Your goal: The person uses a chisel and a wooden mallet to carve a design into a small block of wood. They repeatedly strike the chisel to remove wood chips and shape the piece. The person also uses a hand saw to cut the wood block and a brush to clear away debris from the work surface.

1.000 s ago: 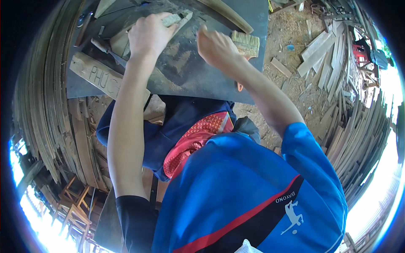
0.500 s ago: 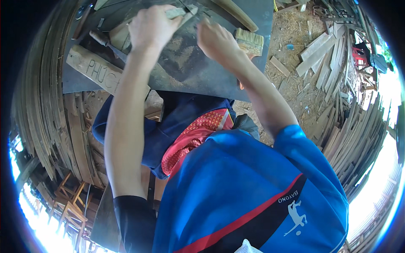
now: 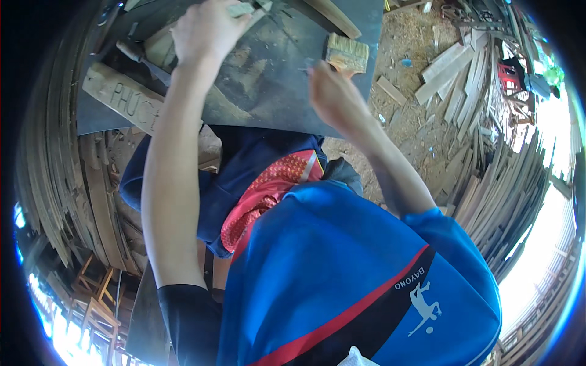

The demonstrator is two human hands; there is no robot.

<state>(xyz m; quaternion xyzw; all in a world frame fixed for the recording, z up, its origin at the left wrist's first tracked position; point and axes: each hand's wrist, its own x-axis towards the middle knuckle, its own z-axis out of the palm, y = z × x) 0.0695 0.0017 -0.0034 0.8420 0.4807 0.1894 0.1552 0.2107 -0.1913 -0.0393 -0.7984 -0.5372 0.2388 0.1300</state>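
My left hand (image 3: 206,33) is closed round a small pale wooden piece (image 3: 241,10), whose end shows past the fingers at the far edge of the dark work table (image 3: 238,113). My right hand (image 3: 339,97) is curled and somewhat smeared by motion over the table's right part. Whatever its fingers hold, if anything, is too blurred to make out. Just beyond the right hand lies a wide flat brush (image 3: 347,55) with pale bristles. A board with dark lettering (image 3: 116,94) lies at the table's left, near my left forearm. Beside it is a wooden-handled tool (image 3: 133,52), partly hidden by that forearm.
A long wooden strip (image 3: 332,17) lies at the table's far side. Brownish dust marks the tabletop. Stacked planks (image 3: 55,134) stand at left, and more planks (image 3: 513,183) lie at right. Wood scraps (image 3: 390,90) are scattered on the dirt floor. Wooden stools (image 3: 97,311) stand lower left.
My right hand has drawn back toward me and to the right, away from the wooden piece. My left hand keeps its hold on it. The whole view has shifted slightly.
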